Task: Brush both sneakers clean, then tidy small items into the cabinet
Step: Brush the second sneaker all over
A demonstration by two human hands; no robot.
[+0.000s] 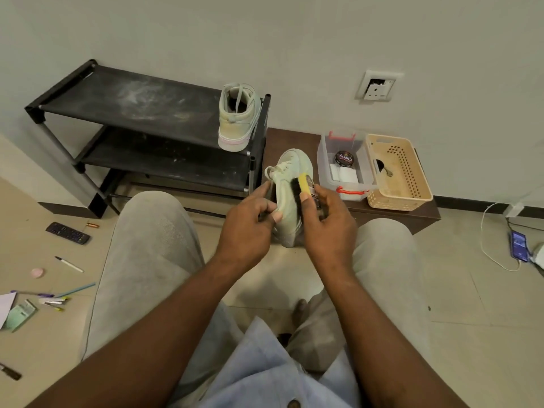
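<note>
Head view. A seated person, knees apart, holds a pale sneaker [290,198] above the floor between the knees, toe pointing away. The left hand [247,225] grips the sneaker at its near, left side, fingers curled around the edge. The right hand [326,225] clasps a brush [301,187] with a yellow back; its dark bristles press against the sneaker's right side. The second sneaker [237,119] stands upright on the top shelf of a black rack [132,104], at its right end, heel toward the camera. Right of the rack, a low brown bench [424,214] carries a clear box [343,163] containing a polish tin [343,158], with a beige basket [397,172] touching it. On the floor at left lie a remote [67,233], a battery [92,224], a pen [69,264] and other small items. A phone [518,246] lies on its cable at right.
</note>
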